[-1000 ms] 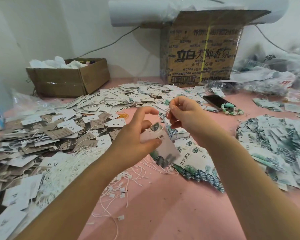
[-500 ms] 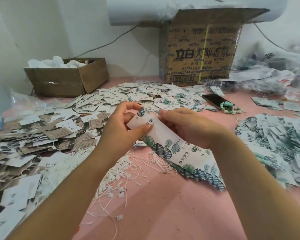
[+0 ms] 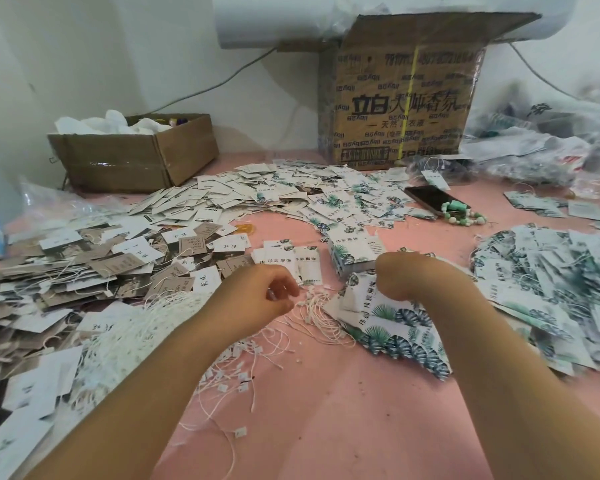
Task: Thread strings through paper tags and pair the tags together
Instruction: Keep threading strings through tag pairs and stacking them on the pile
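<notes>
Many rectangular paper tags (image 3: 388,320), thin white strings (image 3: 316,308)

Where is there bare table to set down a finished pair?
Bare pink table lies near, between the forearms, below the loose strings; a smaller strip beside the phone. Tag heaps crowd the left, far middle and right.

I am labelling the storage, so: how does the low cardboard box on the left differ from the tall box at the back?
The low box is plain brown; the tall box bears black print and a yellow strap. White material shows in the low box; the tall box's contents are hidden. Both are open cardboard.
</notes>
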A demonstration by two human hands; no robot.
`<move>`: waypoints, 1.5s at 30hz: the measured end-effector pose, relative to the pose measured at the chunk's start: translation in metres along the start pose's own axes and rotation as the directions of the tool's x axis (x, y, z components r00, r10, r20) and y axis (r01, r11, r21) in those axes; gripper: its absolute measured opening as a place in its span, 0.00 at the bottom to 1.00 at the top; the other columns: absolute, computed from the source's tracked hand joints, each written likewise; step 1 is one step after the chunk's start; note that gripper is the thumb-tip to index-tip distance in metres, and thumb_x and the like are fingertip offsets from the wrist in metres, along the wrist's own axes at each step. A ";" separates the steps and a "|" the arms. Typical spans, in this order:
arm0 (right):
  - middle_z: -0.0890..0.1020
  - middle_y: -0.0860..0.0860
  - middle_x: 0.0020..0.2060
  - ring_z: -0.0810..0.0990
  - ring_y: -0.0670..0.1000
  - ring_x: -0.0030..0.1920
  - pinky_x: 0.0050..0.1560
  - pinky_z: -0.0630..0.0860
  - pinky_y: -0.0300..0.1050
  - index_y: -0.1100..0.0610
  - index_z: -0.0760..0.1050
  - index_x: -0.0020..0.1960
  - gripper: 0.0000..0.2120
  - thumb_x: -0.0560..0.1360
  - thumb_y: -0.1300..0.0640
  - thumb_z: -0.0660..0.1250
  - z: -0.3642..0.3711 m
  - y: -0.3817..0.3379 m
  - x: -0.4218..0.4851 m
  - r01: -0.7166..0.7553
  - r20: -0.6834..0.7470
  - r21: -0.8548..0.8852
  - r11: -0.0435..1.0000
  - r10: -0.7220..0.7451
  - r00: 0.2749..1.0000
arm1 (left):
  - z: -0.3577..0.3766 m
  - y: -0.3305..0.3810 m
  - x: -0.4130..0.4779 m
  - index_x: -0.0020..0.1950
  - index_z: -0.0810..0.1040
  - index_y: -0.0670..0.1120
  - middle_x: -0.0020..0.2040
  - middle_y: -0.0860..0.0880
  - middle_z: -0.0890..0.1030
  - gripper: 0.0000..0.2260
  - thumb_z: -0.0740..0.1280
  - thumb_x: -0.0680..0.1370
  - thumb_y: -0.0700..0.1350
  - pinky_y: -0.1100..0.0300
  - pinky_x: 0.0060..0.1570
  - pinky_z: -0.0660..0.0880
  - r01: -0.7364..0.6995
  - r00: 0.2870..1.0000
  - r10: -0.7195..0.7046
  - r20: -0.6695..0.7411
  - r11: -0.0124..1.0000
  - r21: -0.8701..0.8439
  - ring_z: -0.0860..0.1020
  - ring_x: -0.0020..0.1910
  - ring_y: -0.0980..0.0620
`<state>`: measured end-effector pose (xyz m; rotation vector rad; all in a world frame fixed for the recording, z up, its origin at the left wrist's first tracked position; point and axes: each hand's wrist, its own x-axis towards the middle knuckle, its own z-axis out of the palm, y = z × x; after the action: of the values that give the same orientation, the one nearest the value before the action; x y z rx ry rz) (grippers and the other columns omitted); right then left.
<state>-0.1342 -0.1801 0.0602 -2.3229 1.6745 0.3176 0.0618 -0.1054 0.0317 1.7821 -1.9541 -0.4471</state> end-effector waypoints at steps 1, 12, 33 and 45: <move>0.73 0.56 0.57 0.70 0.55 0.46 0.51 0.72 0.50 0.46 0.66 0.69 0.26 0.76 0.66 0.49 0.001 0.000 0.000 -0.031 -0.020 -0.028 0.999 0.030 0.999 | 0.004 -0.002 0.000 0.43 0.77 0.56 0.39 0.59 0.77 0.06 0.71 0.74 0.45 0.65 0.38 0.71 0.007 1.000 -0.007 -0.001 0.999 0.036 0.75 0.37 0.62; 0.68 0.58 0.61 0.63 0.61 0.64 0.61 0.63 0.56 0.60 0.67 0.63 0.16 0.78 0.58 0.53 0.001 -0.010 -0.002 -0.083 -0.145 -0.109 0.991 0.067 0.987 | 0.021 -0.017 0.002 0.48 0.76 0.54 0.40 0.56 0.78 0.06 0.64 0.77 0.55 0.56 0.40 0.76 0.034 0.997 -0.029 -0.070 0.997 0.071 0.78 0.36 0.57; 0.75 0.55 0.36 0.71 0.53 0.37 0.33 0.66 0.41 0.62 0.73 0.41 0.08 0.76 0.62 0.58 0.002 -0.022 0.003 0.202 -0.170 0.221 0.954 -0.166 0.971 | 0.048 -0.016 0.005 0.44 0.70 0.50 0.40 0.55 0.72 0.05 0.62 0.79 0.44 0.67 0.33 0.64 0.000 0.951 -0.030 -0.308 0.995 -0.098 0.70 0.36 0.59; 0.76 0.49 0.29 0.72 0.47 0.29 0.30 0.69 0.39 0.61 0.79 0.43 0.11 0.77 0.55 0.64 0.002 -0.035 -0.008 0.429 -0.225 0.577 0.696 -0.369 0.902 | 0.038 0.005 0.003 0.42 0.72 0.46 0.32 0.52 0.77 0.08 0.61 0.79 0.35 0.73 0.37 0.70 -0.130 0.961 -0.072 -0.268 0.736 -0.664 0.75 0.31 0.63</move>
<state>-0.1035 -0.1612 0.0638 -2.1057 1.0181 -0.3867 0.0377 -0.1106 0.0028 1.2443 -1.3595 -0.7427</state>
